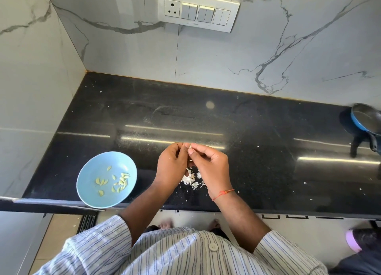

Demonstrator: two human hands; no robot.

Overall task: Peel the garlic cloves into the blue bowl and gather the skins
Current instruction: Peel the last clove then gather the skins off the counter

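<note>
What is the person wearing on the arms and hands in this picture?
Both hands, left hand and right hand, are bare, without gloves or rings that can be seen. The right wrist carries a thin red thread bracelet. The white shirt with thin blue stripes has sleeves ending above the bare forearms.

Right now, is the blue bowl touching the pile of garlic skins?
Apart. The head view shows bare black countertop and the left hand between the blue bowl and the pile of garlic skins.
</note>
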